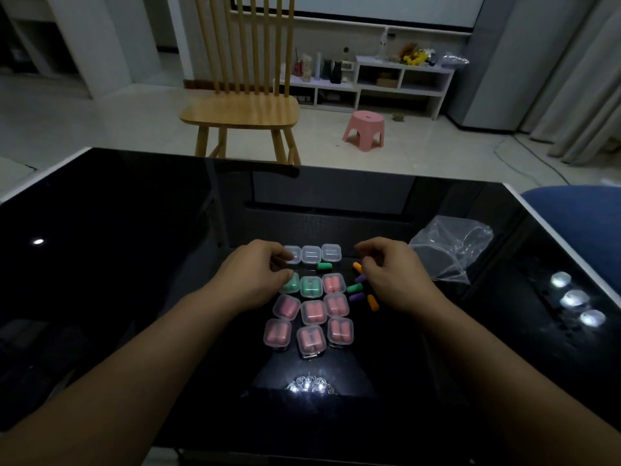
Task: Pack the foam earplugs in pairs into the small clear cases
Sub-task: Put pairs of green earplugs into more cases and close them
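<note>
Three empty clear cases stand in a row at the back. In front of them lie closed cases in three rows, two holding green earplugs and several holding pink earplugs. My left hand is curled over the leftmost empty case and the leftmost green case, with its fingertips at the empty case's edge. My right hand hovers curled over loose plugs: an orange earplug at its thumb tip, a purple earplug, and green, purple and orange ones below. A lone green earplug lies between the rows.
The black glass table reflects lamps at the front and right. A crumpled clear plastic bag lies right of my right hand. A wooden chair stands beyond the far edge, and a blue seat at the right corner.
</note>
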